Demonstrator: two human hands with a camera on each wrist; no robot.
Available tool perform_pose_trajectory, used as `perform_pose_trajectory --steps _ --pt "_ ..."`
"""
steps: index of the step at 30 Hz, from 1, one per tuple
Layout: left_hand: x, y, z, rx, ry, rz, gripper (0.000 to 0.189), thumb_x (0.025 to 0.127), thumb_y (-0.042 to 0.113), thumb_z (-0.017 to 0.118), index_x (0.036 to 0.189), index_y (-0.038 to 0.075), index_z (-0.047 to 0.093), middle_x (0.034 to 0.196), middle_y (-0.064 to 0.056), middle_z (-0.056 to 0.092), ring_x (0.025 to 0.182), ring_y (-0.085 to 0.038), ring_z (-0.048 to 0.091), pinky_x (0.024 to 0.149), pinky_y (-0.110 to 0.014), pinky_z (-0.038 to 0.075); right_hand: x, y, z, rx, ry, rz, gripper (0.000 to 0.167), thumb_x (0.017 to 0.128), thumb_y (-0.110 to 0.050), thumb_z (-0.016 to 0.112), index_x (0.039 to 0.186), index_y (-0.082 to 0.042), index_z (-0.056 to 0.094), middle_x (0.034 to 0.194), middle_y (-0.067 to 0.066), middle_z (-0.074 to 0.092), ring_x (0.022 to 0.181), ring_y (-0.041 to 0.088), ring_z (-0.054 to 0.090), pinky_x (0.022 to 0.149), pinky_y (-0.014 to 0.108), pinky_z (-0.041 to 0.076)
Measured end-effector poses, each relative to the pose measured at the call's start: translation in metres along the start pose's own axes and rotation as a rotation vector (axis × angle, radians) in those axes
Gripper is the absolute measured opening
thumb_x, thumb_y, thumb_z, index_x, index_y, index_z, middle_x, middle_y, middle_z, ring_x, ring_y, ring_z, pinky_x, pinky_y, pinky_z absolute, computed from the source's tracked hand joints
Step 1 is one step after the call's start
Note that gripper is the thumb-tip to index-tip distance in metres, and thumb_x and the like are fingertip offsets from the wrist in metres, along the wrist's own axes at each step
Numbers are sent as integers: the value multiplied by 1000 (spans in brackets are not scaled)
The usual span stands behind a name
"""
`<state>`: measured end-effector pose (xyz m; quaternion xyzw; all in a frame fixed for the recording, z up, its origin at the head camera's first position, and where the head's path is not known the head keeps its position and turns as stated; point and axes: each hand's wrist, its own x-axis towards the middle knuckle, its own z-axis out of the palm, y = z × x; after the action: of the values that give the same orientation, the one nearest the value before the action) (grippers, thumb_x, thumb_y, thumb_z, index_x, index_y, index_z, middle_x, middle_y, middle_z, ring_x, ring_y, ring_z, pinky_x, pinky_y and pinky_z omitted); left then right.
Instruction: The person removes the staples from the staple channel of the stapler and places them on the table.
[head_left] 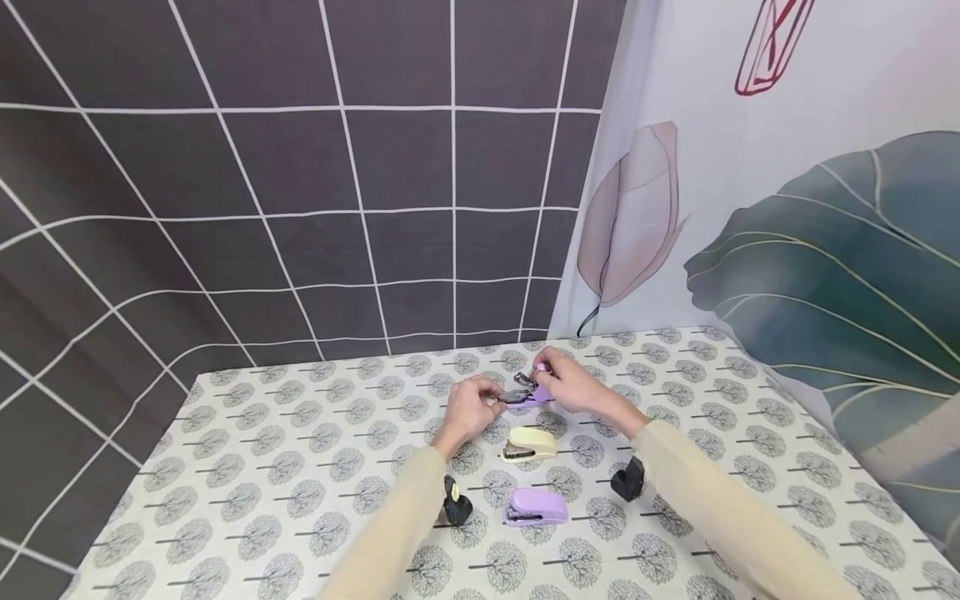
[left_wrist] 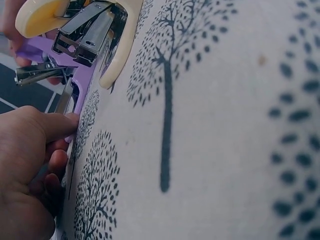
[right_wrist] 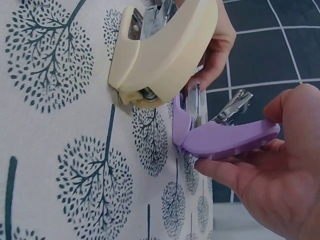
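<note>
At the back of the table a purple stapler (right_wrist: 227,140) lies with its top swung up and back from its base. My left hand (head_left: 468,408) pinches the front end of that base, thumb on top in the left wrist view. The raised top is held by my right hand (head_left: 573,383), thumb at its tip and fingers beneath, as the right wrist view has it. A metal piece (right_wrist: 236,106) sticks up at an angle beside the raised top. Nearer to me than the hands stands a cream stapler (head_left: 534,443), not held.
A second purple stapler (head_left: 537,505) rests closer to the front, between my forearms. The tablecloth (head_left: 322,467) has a tree print. Behind the table hangs a dark gridded curtain (head_left: 397,258), with a pale leaf-patterned one (head_left: 712,150) at the right.
</note>
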<state>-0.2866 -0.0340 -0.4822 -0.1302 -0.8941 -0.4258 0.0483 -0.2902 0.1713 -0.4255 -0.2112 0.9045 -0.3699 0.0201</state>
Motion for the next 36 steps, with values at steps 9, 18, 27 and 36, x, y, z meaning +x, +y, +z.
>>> perform_pose_trajectory --steps 9,18,27,36 --pt "1 0 -1 -12 -22 -18 19 77 6 84 94 6 75 89 -2 69 62 -7 52 61 -24 45 -9 16 0 221 12 48 16 100 -5 40 111 3 49 119 24 58 90 33 59 79 39 53" --pt "-3 -6 0 -10 -26 -17 22 77 9 84 97 6 74 91 -2 70 64 -7 53 62 -24 46 -27 37 -2 538 -31 107 29 102 4 33 125 18 41 117 34 50 110 49 57 96 45 49" --pt "-5 -6 -3 -1 -37 0 23 79 9 83 99 5 74 90 -2 69 65 -7 53 63 -25 47 -34 39 -6 342 22 118 37 99 3 40 135 14 41 106 26 57 88 34 61 76 44 56" --pt "0 -4 -2 11 -34 10 23 79 9 83 99 5 74 90 -1 68 66 -7 53 63 -24 46 -25 -4 -20 -10 314 -49 26 90 7 51 114 12 60 93 16 64 72 25 59 60 29 49"
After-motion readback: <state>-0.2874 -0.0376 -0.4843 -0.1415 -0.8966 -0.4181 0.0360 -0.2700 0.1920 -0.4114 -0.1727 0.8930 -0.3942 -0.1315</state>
